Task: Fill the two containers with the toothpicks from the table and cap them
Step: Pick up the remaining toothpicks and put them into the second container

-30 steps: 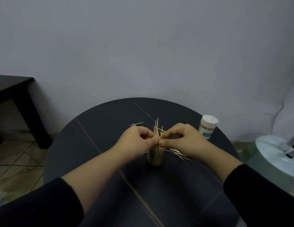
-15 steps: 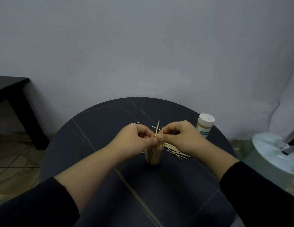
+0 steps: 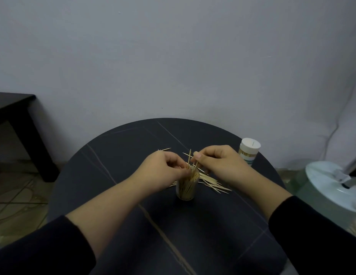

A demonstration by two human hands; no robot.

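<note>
Left hand and right hand pinching toothpicks, round dark table, grey wall, tiled floor

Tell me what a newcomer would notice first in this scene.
Both hands meet at the middle of the round dark table: the left hand and right hand pinch upright toothpicks sticking out of an uncapped clear container that stands between them. Loose toothpicks lie scattered just behind and to the right of it, and a white-capped container stands near the table's far right edge.
</note>
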